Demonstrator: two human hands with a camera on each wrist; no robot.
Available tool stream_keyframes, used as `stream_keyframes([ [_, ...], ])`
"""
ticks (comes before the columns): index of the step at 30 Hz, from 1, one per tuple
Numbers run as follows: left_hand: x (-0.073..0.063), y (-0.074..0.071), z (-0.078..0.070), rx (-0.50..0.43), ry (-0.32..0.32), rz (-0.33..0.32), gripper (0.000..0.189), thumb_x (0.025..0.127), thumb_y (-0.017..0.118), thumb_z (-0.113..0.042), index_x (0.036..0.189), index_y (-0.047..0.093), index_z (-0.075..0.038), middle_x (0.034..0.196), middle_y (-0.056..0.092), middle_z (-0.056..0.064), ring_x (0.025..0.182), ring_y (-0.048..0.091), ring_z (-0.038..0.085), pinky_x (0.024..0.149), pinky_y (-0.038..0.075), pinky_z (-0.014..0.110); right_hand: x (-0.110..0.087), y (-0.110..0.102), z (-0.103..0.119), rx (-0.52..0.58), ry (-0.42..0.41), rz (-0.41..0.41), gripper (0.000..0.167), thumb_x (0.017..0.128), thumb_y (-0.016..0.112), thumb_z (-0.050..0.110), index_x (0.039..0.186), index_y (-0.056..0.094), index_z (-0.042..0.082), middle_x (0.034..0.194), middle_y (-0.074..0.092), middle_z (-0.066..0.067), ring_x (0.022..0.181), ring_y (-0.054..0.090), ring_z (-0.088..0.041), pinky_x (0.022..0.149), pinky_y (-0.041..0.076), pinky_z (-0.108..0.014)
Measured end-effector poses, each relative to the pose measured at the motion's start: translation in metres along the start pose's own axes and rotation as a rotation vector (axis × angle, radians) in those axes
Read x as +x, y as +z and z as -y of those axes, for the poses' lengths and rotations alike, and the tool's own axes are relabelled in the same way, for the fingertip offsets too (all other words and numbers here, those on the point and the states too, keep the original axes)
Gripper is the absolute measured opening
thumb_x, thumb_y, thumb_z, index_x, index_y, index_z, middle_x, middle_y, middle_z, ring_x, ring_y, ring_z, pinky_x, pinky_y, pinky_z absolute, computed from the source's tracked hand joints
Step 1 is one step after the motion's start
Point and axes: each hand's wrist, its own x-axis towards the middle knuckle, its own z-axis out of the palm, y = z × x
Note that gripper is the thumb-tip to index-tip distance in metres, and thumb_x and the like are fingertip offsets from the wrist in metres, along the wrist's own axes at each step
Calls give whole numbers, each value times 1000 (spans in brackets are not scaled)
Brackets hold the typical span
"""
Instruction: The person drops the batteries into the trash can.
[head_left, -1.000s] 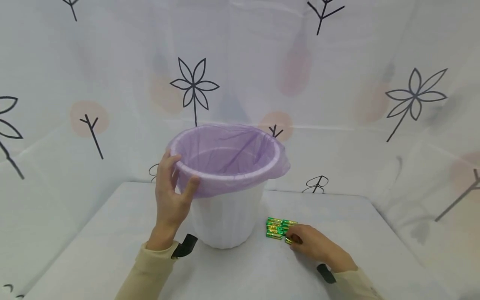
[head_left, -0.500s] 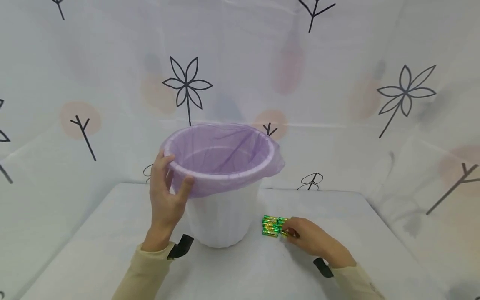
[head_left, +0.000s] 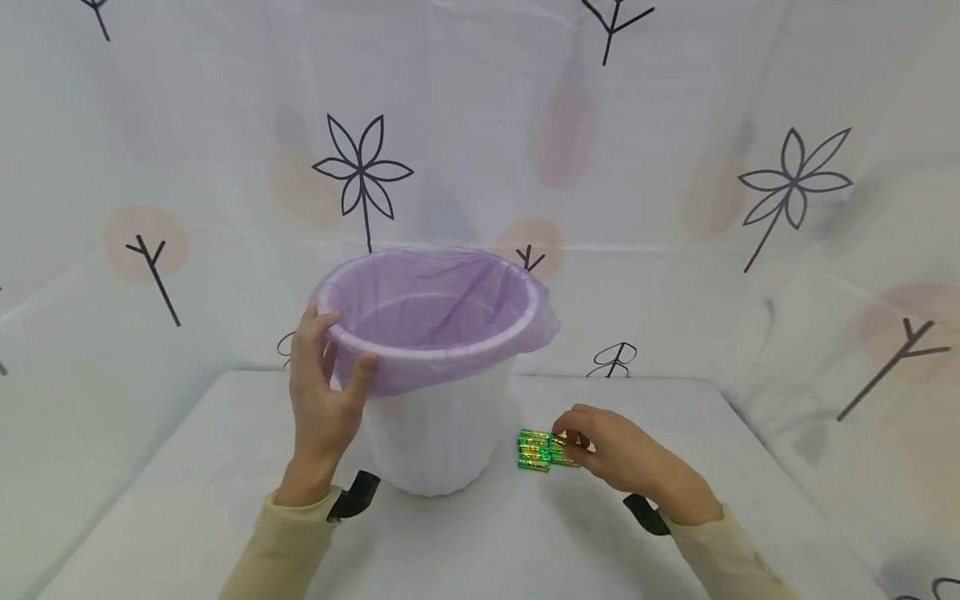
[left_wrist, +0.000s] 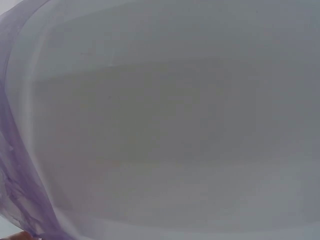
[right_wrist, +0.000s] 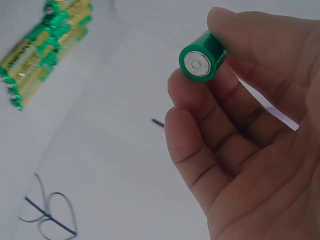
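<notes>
A white bin (head_left: pixel 435 442) stands on the table, lined with a thin purple bin bag (head_left: pixel 420 375) folded over its rim. My left hand (head_left: pixel 326 412) grips the bin at the left of the rim, thumb in front on the bag. In the left wrist view the bin's pale wall (left_wrist: pixel 170 125) fills most of the picture. My right hand (head_left: pixel 630 454) pinches a green battery (right_wrist: pixel 200 62) between thumb and fingers, its flat silver end facing the right wrist camera. Close by lie several green and gold batteries (head_left: pixel 534 451), side by side in rows, partly hidden behind the right hand.
The table (head_left: pixel 495 550) has a white cover and reaches back to a white cloth backdrop (head_left: pixel 465 125) printed with flowers and twigs. Cloth also closes off the left and right sides. The bin stands left of the batteries.
My right hand has risen from the battery rows with one battery pinched in it. The left hand keeps its hold on the bin. The head view has turned slightly to the right.
</notes>
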Motion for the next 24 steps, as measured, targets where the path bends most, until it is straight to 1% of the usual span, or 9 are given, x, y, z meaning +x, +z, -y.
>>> stream_keyframes([
  [5,0,0,0,-9,6,6,57,89,66,-25,126,42,10,147,30,27,130,37,38,103,32,62,8,-28,15,-22,-65,-36,20,86,69,11,103,65,20,87,54,17,78,52,0,66,49,-22],
  [10,-1,-1,0,-7,13,12,61,90,65,-32,126,42,12,147,27,29,133,33,41,102,31,63,19,-60,32,-24,-119,-69,22,85,71,11,105,65,19,90,55,17,79,52,-1,67,49,-21],
  [13,-1,-1,0,-4,11,9,62,90,65,-34,126,42,11,147,28,29,133,33,42,102,31,64,26,-77,43,-15,-168,-98,22,85,71,10,105,65,18,91,56,15,80,52,-2,68,50,-22],
  [16,-1,0,-1,0,9,8,62,90,64,-35,126,42,10,147,28,29,133,34,41,102,31,64,34,-93,52,10,-236,-126,23,85,70,8,105,64,18,93,56,14,81,53,-4,70,51,-22],
  [20,-1,-1,-1,2,16,8,58,90,64,-30,126,42,10,147,28,28,132,34,41,101,31,64,47,-110,62,48,-335,-169,28,85,69,3,109,64,18,95,59,10,83,53,-5,72,50,-23],
  [24,-2,-1,0,3,7,4,59,90,65,-31,126,42,10,147,29,28,133,34,41,102,32,64,59,-121,70,55,-411,-228,27,82,70,-1,104,65,14,92,60,8,81,53,-6,70,48,-21],
])
